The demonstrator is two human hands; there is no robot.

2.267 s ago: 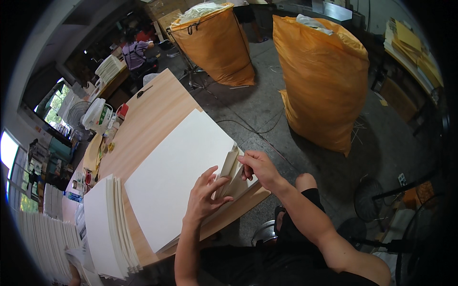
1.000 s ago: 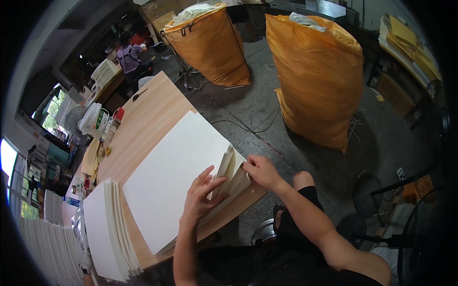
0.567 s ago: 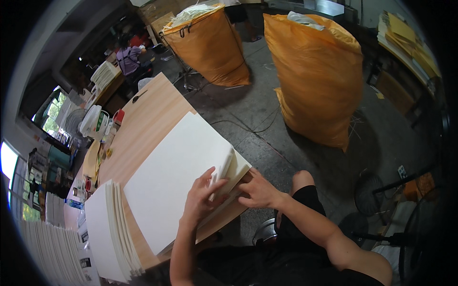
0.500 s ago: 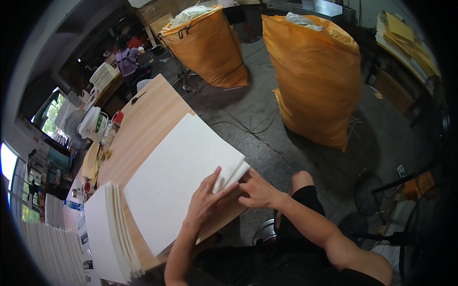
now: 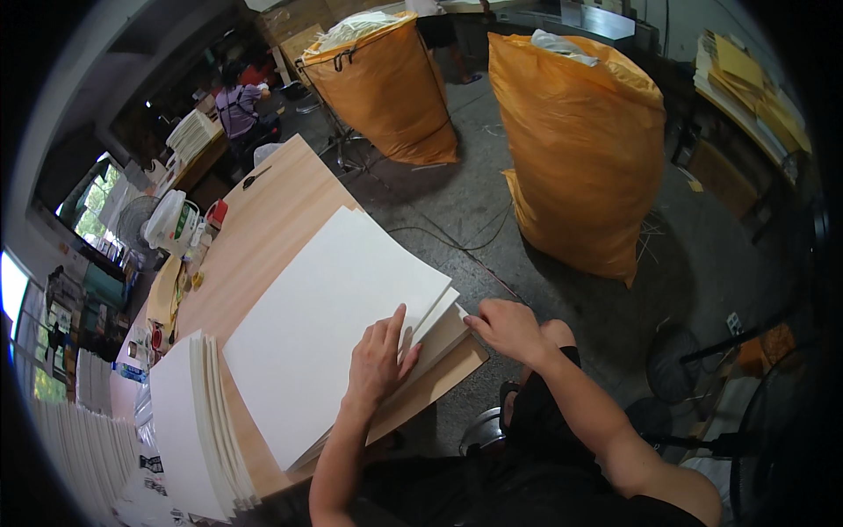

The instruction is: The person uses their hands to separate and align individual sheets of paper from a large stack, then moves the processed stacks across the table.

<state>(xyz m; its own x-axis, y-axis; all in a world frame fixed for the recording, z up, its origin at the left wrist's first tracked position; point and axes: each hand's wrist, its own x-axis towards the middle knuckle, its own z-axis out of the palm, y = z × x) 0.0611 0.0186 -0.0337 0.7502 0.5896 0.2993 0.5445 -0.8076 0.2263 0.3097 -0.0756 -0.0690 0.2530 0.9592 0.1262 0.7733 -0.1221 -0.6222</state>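
Observation:
Large white sheets [image 5: 325, 307] of paper or thin board lie in a layered pile on the wooden table, their right-hand edges fanned apart. My left hand [image 5: 378, 360] rests on the top sheet near that edge, fingers stretched out and thumb by the gap between layers. At the right, my right hand [image 5: 511, 330] is closed, thumb and finger pinching the corner of a lower white sheet [image 5: 446, 329]. Its other fingers are curled under and partly hidden.
A stack of folded white sheets [image 5: 198, 422] stands left on the wooden table [image 5: 281, 206]. Scissors [image 5: 255, 178] and a white bucket [image 5: 171, 222] are farther back. Two orange sacks [image 5: 575, 149] [image 5: 386, 97] stand on the floor beyond. A person [image 5: 237, 105] sits far left.
My right hand has moved right, away from my left hand, and the lower sheets' corner now shows fanned out. My left hand has stayed nearly in place.

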